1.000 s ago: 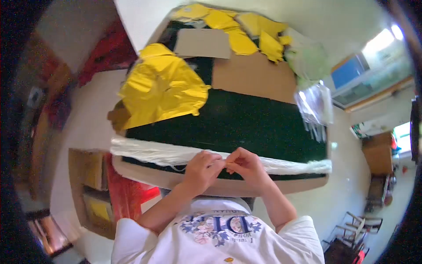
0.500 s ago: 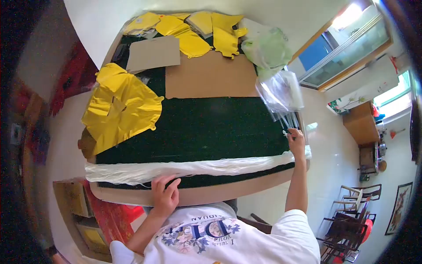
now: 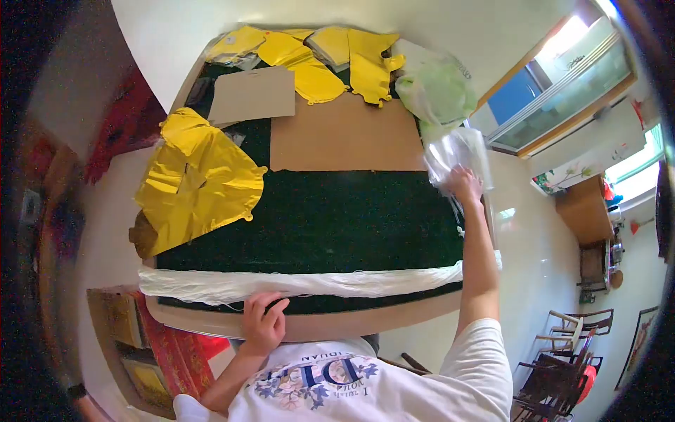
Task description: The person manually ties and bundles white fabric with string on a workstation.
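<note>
A long bundle of white string (image 3: 337,284) lies across the near part of the dark green table surface (image 3: 330,218). My left hand (image 3: 264,320) rests at the near edge, beside the string, fingers apart and curved, with nothing seen in it. At the right edge my right hand (image 3: 467,184) is on a clear plastic bag (image 3: 455,153); its fingers are bent over the plastic, and the fingertips are partly blurred. Thin white strands (image 3: 460,219) hang below the bag along the right edge.
Yellow foil shapes (image 3: 204,184) lie at the left, more along the far edge (image 3: 302,67). A grey card (image 3: 253,95) and a brown cardboard sheet (image 3: 344,133) lie at the back. A pale green bag (image 3: 437,91) sits at the far right corner.
My right hand has moved away from me, from the strands up onto the clear bag. My left hand stays by the string. The whole view has shifted slightly.
</note>
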`<state>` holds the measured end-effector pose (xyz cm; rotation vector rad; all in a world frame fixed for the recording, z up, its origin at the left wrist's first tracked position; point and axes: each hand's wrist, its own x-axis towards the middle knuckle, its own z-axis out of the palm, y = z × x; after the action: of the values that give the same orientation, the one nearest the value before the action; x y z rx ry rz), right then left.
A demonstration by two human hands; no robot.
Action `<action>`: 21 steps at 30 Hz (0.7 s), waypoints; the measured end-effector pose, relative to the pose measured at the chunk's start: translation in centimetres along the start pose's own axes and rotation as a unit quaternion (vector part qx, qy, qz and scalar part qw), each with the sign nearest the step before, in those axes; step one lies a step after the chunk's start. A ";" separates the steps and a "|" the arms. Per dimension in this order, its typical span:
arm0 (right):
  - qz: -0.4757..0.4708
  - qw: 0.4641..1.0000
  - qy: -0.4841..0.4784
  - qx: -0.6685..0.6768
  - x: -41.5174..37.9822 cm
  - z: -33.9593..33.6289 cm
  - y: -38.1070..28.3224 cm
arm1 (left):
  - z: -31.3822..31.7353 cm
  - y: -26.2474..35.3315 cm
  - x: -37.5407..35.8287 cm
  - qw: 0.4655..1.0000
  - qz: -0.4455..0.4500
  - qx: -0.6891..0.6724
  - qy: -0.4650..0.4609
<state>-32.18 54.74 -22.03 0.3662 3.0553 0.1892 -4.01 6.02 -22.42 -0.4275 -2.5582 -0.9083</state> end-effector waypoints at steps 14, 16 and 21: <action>0.089 0.976 0.170 0.101 3.5 0.4 2.8 | 0.0 0.1 0.3 1.000 -0.009 -0.013 -0.006; 0.126 0.971 0.197 0.043 4.3 1.9 4.7 | 0.0 0.1 0.4 1.000 -0.008 -0.011 -0.008; 0.123 0.962 0.167 0.179 6.8 2.2 7.3 | 0.3 0.0 0.3 1.000 -0.009 -0.005 -0.010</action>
<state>-36.94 63.66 -23.61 0.8130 3.3625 -0.3339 -4.30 6.23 -22.47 -0.4189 -2.5804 -0.9294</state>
